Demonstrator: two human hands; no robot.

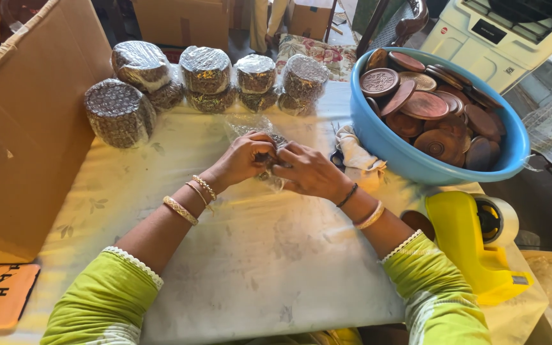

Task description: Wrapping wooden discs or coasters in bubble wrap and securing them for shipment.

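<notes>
My left hand [243,158] and my right hand [309,171] meet over the middle of the table [269,262]. Both close around a small dark round stack in clear plastic wrap [273,171], mostly hidden by my fingers. Loose wrap spreads out behind it [245,124]. Bangles circle my left wrist, a dark band and a pale bangle my right. I wear light green sleeves.
Several plastic-wrapped round stacks [206,70] line the far table edge. A blue tub [416,160] of brown wooden discs sits at right, a white cloth [359,156] beside it. A yellow tape dispenser [474,246] stands near right. A cardboard box [27,121] rises at left.
</notes>
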